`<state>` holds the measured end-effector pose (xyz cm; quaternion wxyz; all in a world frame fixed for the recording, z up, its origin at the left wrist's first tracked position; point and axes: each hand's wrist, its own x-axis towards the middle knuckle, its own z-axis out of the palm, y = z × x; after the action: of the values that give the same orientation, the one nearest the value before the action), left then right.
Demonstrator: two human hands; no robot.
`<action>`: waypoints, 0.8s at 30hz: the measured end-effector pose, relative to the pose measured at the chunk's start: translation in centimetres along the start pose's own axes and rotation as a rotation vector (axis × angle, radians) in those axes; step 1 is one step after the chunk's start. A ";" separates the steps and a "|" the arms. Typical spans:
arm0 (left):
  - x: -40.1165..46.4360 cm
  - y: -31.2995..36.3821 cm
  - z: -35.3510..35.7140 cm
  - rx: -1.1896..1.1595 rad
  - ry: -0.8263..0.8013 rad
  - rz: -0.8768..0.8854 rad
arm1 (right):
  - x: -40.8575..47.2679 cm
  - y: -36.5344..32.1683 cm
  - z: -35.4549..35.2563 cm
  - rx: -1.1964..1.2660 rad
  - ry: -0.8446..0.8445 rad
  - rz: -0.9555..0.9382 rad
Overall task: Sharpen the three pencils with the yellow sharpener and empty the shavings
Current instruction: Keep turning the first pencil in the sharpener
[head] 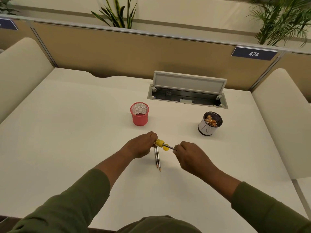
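My left hand (142, 145) grips the yellow sharpener (159, 143) just above the white desk (67, 132). My right hand (190, 154) pinches a pencil (170, 146) whose tip end is pushed into the sharpener. A small yellow piece (166, 148), perhaps the sharpener's cap, shows just below that pencil. Two more pencils (157, 158) lie side by side on the desk under my hands, tips pointing toward me. A black mesh cup with a white label (209, 124) holds shavings at the right.
An empty pink mesh cup (139, 114) stands beyond my left hand. An open cable hatch (187, 91) with its lid raised sits at the desk's back. Cream padded side panels flank the desk, and a tan partition closes the far edge.
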<state>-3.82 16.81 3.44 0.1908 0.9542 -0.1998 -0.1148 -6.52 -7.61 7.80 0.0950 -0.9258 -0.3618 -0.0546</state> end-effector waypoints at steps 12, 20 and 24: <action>0.0 0.7 -0.2 0.045 0.040 -0.018 | 1.9 -1.8 0.1 0.913 -0.062 0.825; -0.1 0.0 0.4 -0.025 0.015 -0.010 | 1.5 -1.3 -0.5 0.679 -0.183 0.645; 0.0 -0.6 0.3 -0.030 -0.011 0.000 | 0.4 0.4 0.1 -0.059 0.000 -0.069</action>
<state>-3.75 17.22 2.91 0.2042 0.9505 -0.1991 -0.1232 -5.99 -7.63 7.76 0.0658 -0.9151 -0.3918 -0.0686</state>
